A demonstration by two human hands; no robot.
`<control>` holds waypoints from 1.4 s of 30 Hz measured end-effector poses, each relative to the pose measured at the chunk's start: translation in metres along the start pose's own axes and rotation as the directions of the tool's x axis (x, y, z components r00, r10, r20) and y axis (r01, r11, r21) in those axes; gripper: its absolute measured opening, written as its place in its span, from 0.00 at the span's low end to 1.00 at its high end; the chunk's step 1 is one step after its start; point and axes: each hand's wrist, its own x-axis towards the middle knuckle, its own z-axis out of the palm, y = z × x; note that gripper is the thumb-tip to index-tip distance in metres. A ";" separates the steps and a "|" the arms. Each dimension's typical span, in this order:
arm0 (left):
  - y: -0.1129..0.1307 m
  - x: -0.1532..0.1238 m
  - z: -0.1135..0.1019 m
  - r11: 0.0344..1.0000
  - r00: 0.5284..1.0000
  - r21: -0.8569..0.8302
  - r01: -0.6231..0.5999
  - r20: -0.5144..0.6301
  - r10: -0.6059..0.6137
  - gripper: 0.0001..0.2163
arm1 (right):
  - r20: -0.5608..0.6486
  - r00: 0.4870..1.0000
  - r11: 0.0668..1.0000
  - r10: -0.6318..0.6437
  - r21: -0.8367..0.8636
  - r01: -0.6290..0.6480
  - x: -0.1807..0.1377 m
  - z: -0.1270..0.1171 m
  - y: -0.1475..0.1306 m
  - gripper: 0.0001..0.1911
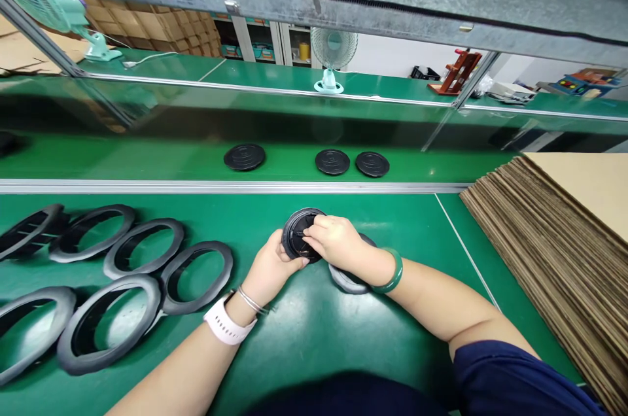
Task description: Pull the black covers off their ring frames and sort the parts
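My left hand grips a round black plastic cover by its left edge, thumb along the lower rim. The cover is tilted above the green table, its ribbed inner side showing. Over its middle, my right hand has thumb and fingers pinched together; what lies between the fingertips is too small to make out. Under my right wrist lies a grey ring, partly hidden by the hand and forearm.
Several grey-black rings lie at the left of the green table. Beyond a metal rail, black discs lie on a green belt. Stacked cardboard sheets stand at the right. A metal shelf hangs overhead; a fan stands behind.
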 end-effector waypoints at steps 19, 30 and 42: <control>0.003 -0.003 0.001 0.999 0.999 0.013 -0.042 0.017 0.041 0.30 | 0.057 0.998 0.999 -0.007 0.037 0.005 0.001 -0.010 -0.001 0.04; 0.006 -0.003 0.001 1.000 0.999 0.015 -0.019 0.026 0.018 0.32 | 0.192 0.976 0.991 0.102 0.063 -0.116 0.007 -0.016 -0.005 0.06; 0.004 -0.003 -0.002 0.997 1.000 0.072 -0.017 0.019 0.016 0.32 | 0.227 0.969 0.994 0.100 0.019 -0.107 0.006 -0.020 -0.011 0.12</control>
